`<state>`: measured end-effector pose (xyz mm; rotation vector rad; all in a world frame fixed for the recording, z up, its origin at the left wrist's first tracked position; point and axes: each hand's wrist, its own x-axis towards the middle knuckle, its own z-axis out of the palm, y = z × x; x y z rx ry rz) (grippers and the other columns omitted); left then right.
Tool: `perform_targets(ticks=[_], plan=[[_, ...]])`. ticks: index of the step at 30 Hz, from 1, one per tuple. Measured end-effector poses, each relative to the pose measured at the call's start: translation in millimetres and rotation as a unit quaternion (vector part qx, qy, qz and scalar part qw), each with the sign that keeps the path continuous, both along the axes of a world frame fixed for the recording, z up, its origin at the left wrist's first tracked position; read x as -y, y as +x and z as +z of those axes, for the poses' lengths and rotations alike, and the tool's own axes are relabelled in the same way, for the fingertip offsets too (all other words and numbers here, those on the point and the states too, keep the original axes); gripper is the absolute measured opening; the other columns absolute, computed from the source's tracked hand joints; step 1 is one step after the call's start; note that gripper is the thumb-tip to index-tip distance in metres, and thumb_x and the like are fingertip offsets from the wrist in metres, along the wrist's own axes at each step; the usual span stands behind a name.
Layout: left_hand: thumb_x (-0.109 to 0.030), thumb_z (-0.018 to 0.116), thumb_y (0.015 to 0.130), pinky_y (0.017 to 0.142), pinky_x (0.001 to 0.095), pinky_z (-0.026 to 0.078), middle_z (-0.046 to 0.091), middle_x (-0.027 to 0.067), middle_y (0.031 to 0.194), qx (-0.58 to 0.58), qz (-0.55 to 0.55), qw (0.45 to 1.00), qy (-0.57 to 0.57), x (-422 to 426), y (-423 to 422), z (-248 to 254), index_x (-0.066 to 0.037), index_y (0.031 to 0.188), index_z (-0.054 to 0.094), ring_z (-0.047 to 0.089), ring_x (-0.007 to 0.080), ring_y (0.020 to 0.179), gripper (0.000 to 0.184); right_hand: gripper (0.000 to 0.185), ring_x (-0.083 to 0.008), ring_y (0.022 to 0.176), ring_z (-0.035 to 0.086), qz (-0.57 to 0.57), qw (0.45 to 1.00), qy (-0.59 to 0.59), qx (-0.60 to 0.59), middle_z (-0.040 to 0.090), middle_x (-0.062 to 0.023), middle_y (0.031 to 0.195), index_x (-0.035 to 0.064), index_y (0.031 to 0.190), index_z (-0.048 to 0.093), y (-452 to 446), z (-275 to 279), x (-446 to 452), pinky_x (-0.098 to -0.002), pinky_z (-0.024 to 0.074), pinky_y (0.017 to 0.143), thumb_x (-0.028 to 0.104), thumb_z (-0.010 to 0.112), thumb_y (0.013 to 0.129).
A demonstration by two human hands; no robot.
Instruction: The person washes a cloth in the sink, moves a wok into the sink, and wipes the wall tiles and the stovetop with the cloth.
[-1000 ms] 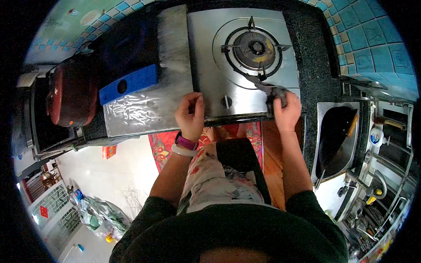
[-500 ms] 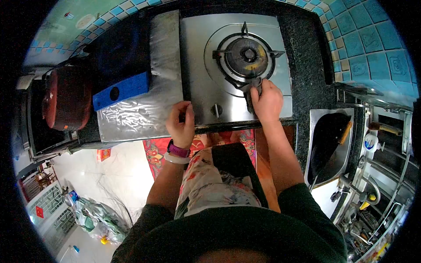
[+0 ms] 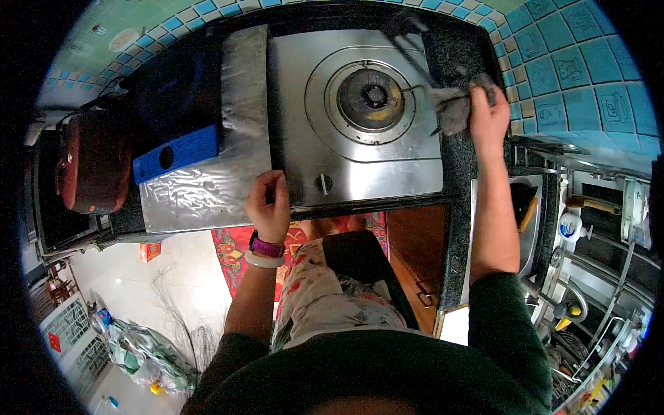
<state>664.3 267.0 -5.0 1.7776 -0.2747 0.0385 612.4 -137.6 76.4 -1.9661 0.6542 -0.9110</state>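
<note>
My right hand (image 3: 490,117) is closed on a dark grey cloth (image 3: 454,111) over the black counter, right of the gas stove (image 3: 373,176). A dark pot support (image 3: 408,52), blurred by motion, hangs at the stove's upper right, beside the cloth; how it is held is unclear. The burner (image 3: 374,97) shows bare, with yellowish marks on its cap. My left hand (image 3: 268,204) is at the stove's front left edge, fingers curled with thumb and fingertips together, above the crinkled metal sheet's right end. Below it are a purple watch and a white bangle.
A blue strip with a round hole (image 3: 190,153) lies on the metal sheet (image 3: 200,197). A dark red appliance (image 3: 93,162) stands at the left. On the right are a sink (image 3: 526,228) with a dark pan, a faucet (image 3: 574,297) and a utensil rack.
My right hand has moved with the cloth from the burner's front to the counter at the right. The pot support has come off the burner. My left hand keeps its curled pose.
</note>
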Motion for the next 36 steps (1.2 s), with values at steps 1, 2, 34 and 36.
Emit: perform_targets(ticks=[1, 2, 34, 36], plan=[[-0.004, 0.064, 0.093, 0.069, 0.0246, 0.049, 0.067, 0.0054, 0.086, 0.005, 0.002, 1.0, 0.012, 0.3, 0.0, 1.9, 0.0, 0.101, 0.067, 0.059, 0.0093, 0.076, 0.009, 0.028, -0.0099, 0.076, 0.058, -0.012, 0.999, -0.039, -0.004, 0.069, -0.005, 0.086, -0.003, 0.1, 0.067, 2.0, 7.5, 8.9, -0.0281, 0.0491, 0.069, 0.023, 0.066, 0.091], [-0.003, 0.064, 0.093, 0.068, 0.0243, 0.049, 0.067, 0.005, 0.086, 0.01, 0.004, 1.0, 0.024, 0.3, -0.1, 3.5, 0.0, 0.101, 0.067, 0.059, 0.009, 0.076, 0.009, 0.029, -0.0108, 0.075, 0.059, -0.006, 0.999, -0.043, -0.01, 0.07, -0.0068, 0.086, -0.0028, 0.1, 0.067, 2.3, -2.0, 30.7, -0.0285, 0.049, 0.069, 0.024, 0.066, 0.091], [-0.002, 0.066, 0.09, 0.07, 0.0289, 0.051, 0.068, 0.0098, 0.088, 0.039, 0.005, 0.997, 0.059, -0.3, 1.2, -2.7, 0.0, 0.099, 0.067, 0.064, 0.0165, 0.078, 0.009, 0.035, -0.0462, 0.107, 0.06, 0.185, 0.973, -0.046, -0.134, 0.061, -0.0267, 0.119, 0.0048, 0.125, 0.06, -10.4, -121.4, -210.4, -0.0484, 0.0502, 0.092, 0.017, 0.064, 0.093], [-0.003, 0.066, 0.09, 0.071, 0.0291, 0.051, 0.068, 0.0097, 0.088, 0.041, -0.002, 0.997, 0.059, 0.3, 3.0, 0.4, -0.001, 0.099, 0.067, 0.064, 0.016, 0.078, 0.009, 0.033, -0.0462, 0.104, 0.06, 0.171, 0.971, -0.059, -0.158, 0.062, -0.0256, 0.115, 0.0045, 0.122, 0.062, -16.5, -129.7, -192.1, -0.0486, 0.0501, 0.09, 0.015, 0.064, 0.092]])
